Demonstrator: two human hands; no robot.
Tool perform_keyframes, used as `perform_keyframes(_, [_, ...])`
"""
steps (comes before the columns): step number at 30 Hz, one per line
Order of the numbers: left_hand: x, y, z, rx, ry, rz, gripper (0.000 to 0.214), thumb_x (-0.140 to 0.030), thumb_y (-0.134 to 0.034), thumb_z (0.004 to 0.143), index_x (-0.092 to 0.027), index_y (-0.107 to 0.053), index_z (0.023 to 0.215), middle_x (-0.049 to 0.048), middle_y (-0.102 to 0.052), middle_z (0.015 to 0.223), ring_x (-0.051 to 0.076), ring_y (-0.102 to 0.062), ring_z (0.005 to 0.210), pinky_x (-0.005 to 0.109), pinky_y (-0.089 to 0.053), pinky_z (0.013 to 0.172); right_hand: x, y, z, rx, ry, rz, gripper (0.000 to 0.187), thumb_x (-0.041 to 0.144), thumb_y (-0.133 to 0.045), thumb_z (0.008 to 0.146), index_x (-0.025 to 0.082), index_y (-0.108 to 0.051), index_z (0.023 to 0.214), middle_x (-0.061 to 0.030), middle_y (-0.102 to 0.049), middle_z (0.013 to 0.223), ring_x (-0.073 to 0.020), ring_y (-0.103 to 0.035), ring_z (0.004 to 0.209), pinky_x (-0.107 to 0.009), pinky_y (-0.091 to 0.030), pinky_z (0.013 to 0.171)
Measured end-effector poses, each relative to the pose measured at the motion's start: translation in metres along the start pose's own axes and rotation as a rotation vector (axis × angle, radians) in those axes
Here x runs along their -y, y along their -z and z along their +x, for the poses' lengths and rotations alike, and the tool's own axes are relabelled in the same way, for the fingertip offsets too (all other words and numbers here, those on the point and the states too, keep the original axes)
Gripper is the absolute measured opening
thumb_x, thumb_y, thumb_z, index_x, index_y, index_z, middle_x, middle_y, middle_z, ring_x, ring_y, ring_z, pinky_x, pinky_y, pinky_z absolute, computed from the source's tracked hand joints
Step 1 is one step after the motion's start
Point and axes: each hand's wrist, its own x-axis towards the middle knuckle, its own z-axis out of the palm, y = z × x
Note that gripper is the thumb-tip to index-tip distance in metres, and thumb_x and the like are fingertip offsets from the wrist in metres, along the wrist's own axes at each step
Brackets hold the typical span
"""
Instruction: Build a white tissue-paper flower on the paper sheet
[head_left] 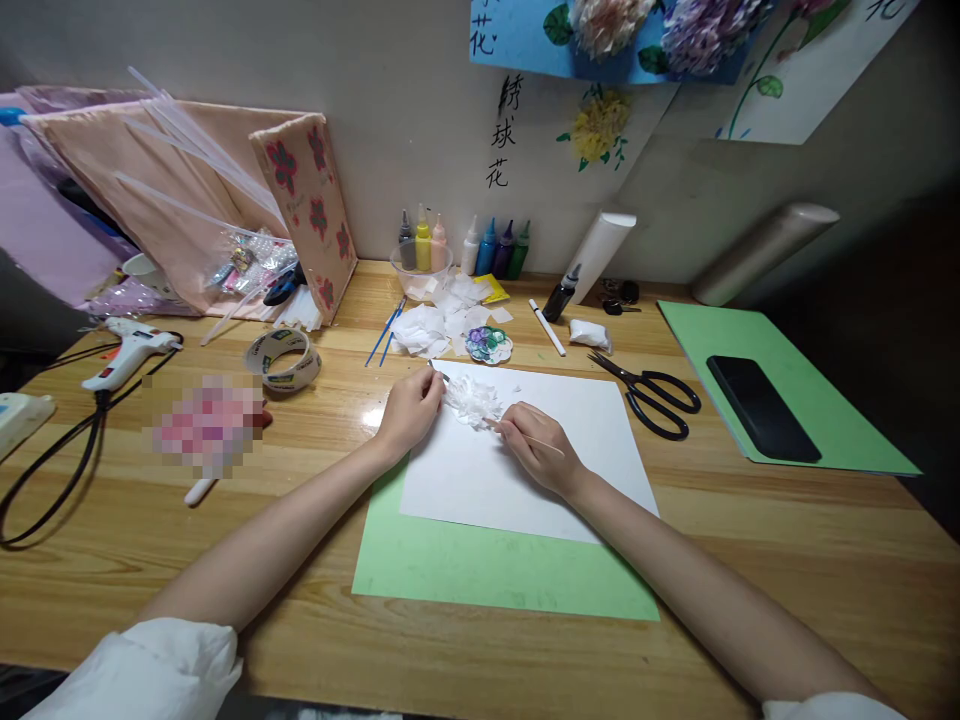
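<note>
A ruffled white paper flower [474,400] lies near the top left of a white sheet [517,490]. My left hand [411,412] is closed at the flower's left edge. A small dark tip shows by its fingertips, but I cannot make out what it belongs to. Between the fingers and thumb of my right hand [541,448] is a thin wooden stick [546,446], its tip touching or very near the flower's lower right edge. The white sheet rests on a larger green sheet [495,570].
Behind the flower are torn white tissue pieces [420,330], a painted flower [489,345] and several paint bottles [487,248]. Scissors [649,392] and a phone [763,408] are at right. Tape [283,360] and a glue gun [127,352] with its cable lie left.
</note>
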Motion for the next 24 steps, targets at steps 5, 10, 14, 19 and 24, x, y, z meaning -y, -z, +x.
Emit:
perform_keyframes(5, [0.000,-0.002,-0.002,-0.013,0.012,-0.007,0.034,-0.035,-0.036,0.089,-0.017,-0.051,0.064,-0.0031,-0.051,0.052,0.011,-0.049,0.054,0.023,-0.031,0.056,0.001,-0.001,0.004,-0.007,-0.083,0.011,0.024,0.023,-0.034,0.094,0.021,-0.044,0.072,-0.0010,-0.050,0.065,-0.0145,-0.048,0.063,-0.027,-0.038,0.061])
perform_keyframes(10, [0.002,0.003,0.001,-0.014,0.019,-0.015,0.035,-0.035,-0.034,0.090,-0.017,-0.050,0.065,-0.0031,-0.052,0.052,0.011,-0.050,0.054,0.023,-0.033,0.057,0.002,0.000,0.003,-0.002,-0.152,0.045,0.026,0.023,-0.034,0.094,0.021,-0.044,0.070,-0.0003,-0.049,0.065,-0.0137,-0.048,0.061,-0.027,-0.038,0.059])
perform_keyframes(14, [0.014,0.022,0.016,-0.211,0.083,0.189,0.028,-0.036,-0.040,0.087,-0.018,-0.053,0.070,-0.0001,-0.057,0.065,0.014,-0.053,0.064,0.025,-0.036,0.060,-0.003,0.001,-0.005,-0.087,-0.092,0.148,0.029,0.023,-0.032,0.094,0.020,-0.047,0.070,-0.0004,-0.049,0.063,-0.0133,-0.048,0.060,-0.027,-0.038,0.059])
perform_keyframes(19, [0.032,0.040,0.032,-0.312,-0.004,0.431,0.026,-0.031,-0.059,0.078,-0.020,-0.057,0.101,0.0069,-0.054,0.093,0.022,-0.052,0.093,0.031,-0.042,0.078,-0.005,0.000,-0.010,-0.117,-0.057,0.204,0.029,0.022,-0.032,0.093,0.020,-0.048,0.069,-0.0003,-0.049,0.062,-0.0132,-0.048,0.059,-0.027,-0.037,0.057])
perform_keyframes(24, [0.035,0.037,0.039,-0.258,-0.179,0.458,0.029,-0.031,-0.055,0.082,-0.024,-0.059,0.110,0.0077,-0.049,0.099,0.021,-0.048,0.095,0.032,-0.042,0.082,-0.003,-0.001,-0.010,-0.115,0.002,0.206,0.027,0.020,-0.031,0.092,0.021,-0.049,0.072,-0.0006,-0.050,0.061,-0.0141,-0.049,0.058,-0.029,-0.038,0.056])
